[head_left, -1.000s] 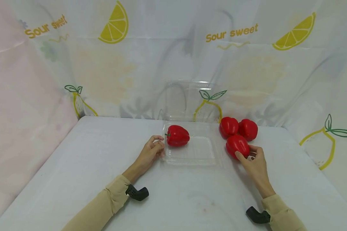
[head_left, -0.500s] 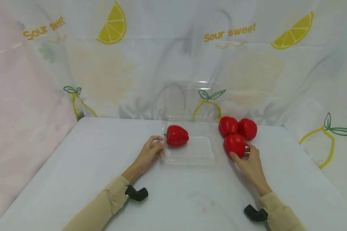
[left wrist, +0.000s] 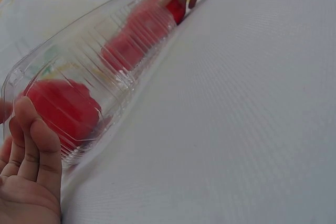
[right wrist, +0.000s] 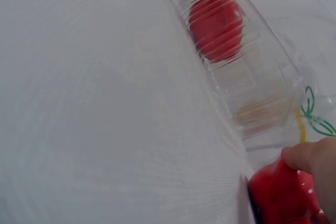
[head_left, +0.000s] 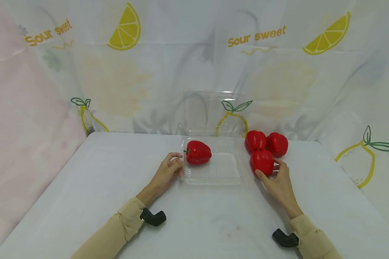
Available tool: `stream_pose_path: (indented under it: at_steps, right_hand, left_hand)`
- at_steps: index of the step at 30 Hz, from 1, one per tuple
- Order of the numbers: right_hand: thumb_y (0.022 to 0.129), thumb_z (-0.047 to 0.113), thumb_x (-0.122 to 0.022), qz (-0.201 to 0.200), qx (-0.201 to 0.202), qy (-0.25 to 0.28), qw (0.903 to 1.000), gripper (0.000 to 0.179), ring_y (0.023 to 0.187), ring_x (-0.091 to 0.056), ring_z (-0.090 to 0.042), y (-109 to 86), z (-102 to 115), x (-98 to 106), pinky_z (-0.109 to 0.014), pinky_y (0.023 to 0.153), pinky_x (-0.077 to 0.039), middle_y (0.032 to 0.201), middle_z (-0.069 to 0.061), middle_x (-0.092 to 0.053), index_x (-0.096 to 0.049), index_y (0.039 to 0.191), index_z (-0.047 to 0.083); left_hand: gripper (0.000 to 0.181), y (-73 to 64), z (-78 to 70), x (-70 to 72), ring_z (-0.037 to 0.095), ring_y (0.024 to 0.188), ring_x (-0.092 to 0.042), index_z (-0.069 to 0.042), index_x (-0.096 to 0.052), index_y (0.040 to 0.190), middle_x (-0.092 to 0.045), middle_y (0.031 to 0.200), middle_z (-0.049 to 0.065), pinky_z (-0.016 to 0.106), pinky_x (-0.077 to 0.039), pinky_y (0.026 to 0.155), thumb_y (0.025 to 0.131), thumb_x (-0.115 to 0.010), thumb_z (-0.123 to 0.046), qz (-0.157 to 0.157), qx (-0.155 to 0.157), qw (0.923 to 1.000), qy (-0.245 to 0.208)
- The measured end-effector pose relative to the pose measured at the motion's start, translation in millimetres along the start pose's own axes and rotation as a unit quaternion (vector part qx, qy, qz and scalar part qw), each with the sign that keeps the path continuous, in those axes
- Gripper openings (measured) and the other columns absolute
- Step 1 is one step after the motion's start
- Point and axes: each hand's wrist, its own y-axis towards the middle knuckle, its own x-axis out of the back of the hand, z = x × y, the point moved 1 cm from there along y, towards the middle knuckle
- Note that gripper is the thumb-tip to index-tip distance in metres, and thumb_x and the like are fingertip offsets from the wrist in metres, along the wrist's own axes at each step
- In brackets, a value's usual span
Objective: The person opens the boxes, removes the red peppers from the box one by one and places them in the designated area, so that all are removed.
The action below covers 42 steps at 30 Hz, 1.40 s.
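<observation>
My right hand (head_left: 278, 183) grips the nearest of three red bell peppers grouped at the right, its thumb on the near side of that bell pepper (head_left: 262, 162). In the right wrist view, the thumb presses on the held pepper's red skin. My left hand (head_left: 166, 172) holds the left rim of a clear plastic clamshell container (head_left: 225, 169), its fingers bent in the left wrist view (left wrist: 31, 166). Inside the container, at its left, another red bell pepper (head_left: 198, 152) lies on its side, green stem pointing left. The container's lid (head_left: 197, 111) stands raised at the back.
Two more red bell peppers (head_left: 255, 142) sit behind the held one, close against each other near the table's back edge. A white cloth covers the table (head_left: 214, 223). Behind it hangs a lemon-printed curtain (head_left: 168, 72).
My right hand and the bell pepper in its grip have shifted slightly left, and the pepper has turned a little. The left hand and the container have stayed in place.
</observation>
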Motion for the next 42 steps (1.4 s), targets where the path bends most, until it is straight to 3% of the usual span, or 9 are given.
stream_pose_path:
  at_steps: [23,29,35,42]
  right_hand:
    - [0.082,0.036,-0.069,0.000,0.013,-0.007,0.9999,0.087,0.114,-0.041,-0.034,-1.7,-1.2,0.2,-0.045,0.084,-0.050,0.129,-0.022,-0.037,-0.017,0.143,0.002]
    - [0.083,0.035,-0.068,-0.022,0.028,-0.005,0.9993,0.082,0.116,-0.037,-0.033,-2.4,0.3,1.4,-0.042,0.081,-0.047,0.129,-0.021,-0.036,-0.020,0.142,0.002]
    - [0.083,0.030,-0.067,-0.068,0.039,0.009,0.9969,0.077,0.124,-0.030,-0.035,-3.3,5.3,4.2,-0.056,0.090,-0.043,0.133,-0.021,-0.032,-0.023,0.141,0.004]
    - [0.078,0.013,-0.070,-0.142,0.125,0.058,0.9802,0.075,0.127,-0.029,-0.032,-2.0,12.5,7.5,-0.057,0.099,-0.032,0.134,-0.020,-0.032,-0.027,0.139,0.006]
  left_hand:
    - [0.030,-0.3,1.3,-0.7,0.007,0.061,-0.050,0.000,-0.034,0.122,-0.051,0.072,-0.006,0.018,-0.045,0.062,0.095,-0.045,-0.006,0.004,-0.012,0.9999,-0.009]
    - [0.029,-0.5,0.3,-1.1,0.007,0.061,-0.050,-0.001,-0.034,0.122,-0.051,0.071,-0.006,0.018,-0.045,0.061,0.095,-0.044,-0.007,0.004,-0.009,0.9999,-0.013]
    - [0.027,-0.9,-0.1,-1.1,0.008,0.060,-0.050,-0.004,-0.035,0.120,-0.051,0.071,-0.005,0.018,-0.045,0.061,0.095,-0.044,-0.006,0.002,-0.005,0.9999,-0.016]
    - [0.027,-0.8,0.2,-0.3,0.008,0.061,-0.051,-0.004,-0.036,0.120,-0.051,0.072,-0.006,0.018,-0.044,0.062,0.094,-0.045,-0.006,0.002,-0.002,0.9999,-0.015]
